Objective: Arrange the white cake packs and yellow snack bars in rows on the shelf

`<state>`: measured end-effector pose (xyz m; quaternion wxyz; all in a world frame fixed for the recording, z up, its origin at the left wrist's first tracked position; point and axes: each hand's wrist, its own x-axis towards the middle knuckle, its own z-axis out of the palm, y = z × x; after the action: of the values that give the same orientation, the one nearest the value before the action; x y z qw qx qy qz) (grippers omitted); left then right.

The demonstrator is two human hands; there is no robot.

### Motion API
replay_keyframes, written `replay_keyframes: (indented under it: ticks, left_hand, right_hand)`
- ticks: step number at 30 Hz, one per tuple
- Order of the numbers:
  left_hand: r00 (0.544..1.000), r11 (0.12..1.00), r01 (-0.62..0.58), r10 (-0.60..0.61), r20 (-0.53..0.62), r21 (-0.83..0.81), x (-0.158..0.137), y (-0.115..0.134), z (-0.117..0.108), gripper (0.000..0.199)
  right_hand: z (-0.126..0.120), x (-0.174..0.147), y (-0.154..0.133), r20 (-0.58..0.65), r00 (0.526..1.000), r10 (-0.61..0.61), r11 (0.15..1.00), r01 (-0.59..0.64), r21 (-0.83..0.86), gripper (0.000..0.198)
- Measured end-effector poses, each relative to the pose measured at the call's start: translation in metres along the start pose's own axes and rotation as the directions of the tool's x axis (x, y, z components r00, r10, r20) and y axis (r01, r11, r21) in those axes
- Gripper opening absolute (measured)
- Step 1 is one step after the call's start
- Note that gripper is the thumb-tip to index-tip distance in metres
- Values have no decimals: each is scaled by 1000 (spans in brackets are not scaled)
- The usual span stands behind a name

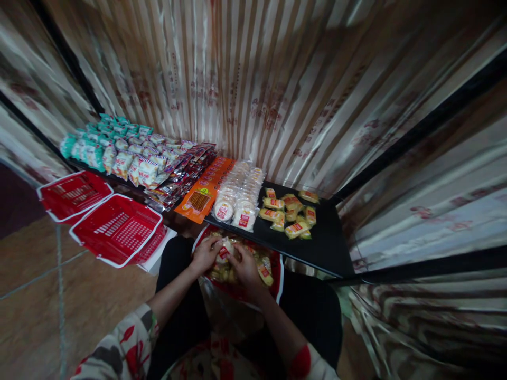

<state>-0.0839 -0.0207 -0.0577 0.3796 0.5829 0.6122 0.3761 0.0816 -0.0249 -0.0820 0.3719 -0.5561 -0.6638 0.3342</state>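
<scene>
Between my two hands is a small wrapped snack, white with a red label. My left hand has its fingers closed on the snack's left side. My right hand grips it from the right. Both hands are over a red basket with a white rim, set between my knees. Yellow wrapped snacks fill the basket under my hands. More yellow packs lie loosely piled on the black shelf ahead.
Along the shelf stand round white crackers in clear wrap, an orange packet, dark shiny packets, white bags and teal bags. Two red baskets sit at left. Striped curtains and black poles surround the shelf.
</scene>
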Motion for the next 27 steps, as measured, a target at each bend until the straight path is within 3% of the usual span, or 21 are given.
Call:
replay_keyframes:
  ticks: [3, 7, 9, 12, 16, 18, 21, 23, 25, 27]
  left_hand:
    - [993, 960, 119, -118, 19, -253, 1, 4, 0, 32]
    - [976, 832, 209, -206, 65, -513, -5, 11, 2, 42]
    - [968, 784, 242, -231, 94, -571, -9, 13, 4, 40]
    - [960, 784, 273, -255, 111, -557, -15, 15, 10, 28]
    - [959, 852, 280, -271, 86, -443, -17, 20, 12, 22]
    - [961, 911, 278, -264, 87, -305, -15, 23, 9, 23]
    - [970, 978, 208, -207, 126, 3, -12, 28, -1, 27]
    - [971, 972, 87, -132, 199, 217, -10, 32, -9, 30]
    - [953, 926, -58, -60, 297, 373, -9, 37, -16, 34]
    - [917, 870, -192, -6, 399, 454, -9, 43, -19, 36]
  right_hand:
    - [-7, -3, -11, 82, 992, 99, 977, -112, 180, 25]
    - [-10, -8, -20, 130, 972, 196, 861, -234, 452, 25]
    - [-11, -9, -21, 111, 963, 245, 806, -266, 529, 31]
    - [-10, -10, -19, 89, 945, 315, 764, -308, 566, 38]
    - [-7, -11, -15, 95, 944, 316, 779, -316, 542, 37]
    - [-8, -12, -14, 69, 954, 291, 839, -289, 461, 38]
    - [-16, -16, -20, -118, 975, 188, 977, -174, 123, 47]
    - [-23, -19, -26, -189, 982, 6, 988, -35, -149, 53]
    - [-29, -21, -32, -105, 979, -176, 941, 137, -308, 53]
    - [-31, -21, -36, 44, 962, -270, 903, 269, -334, 53]
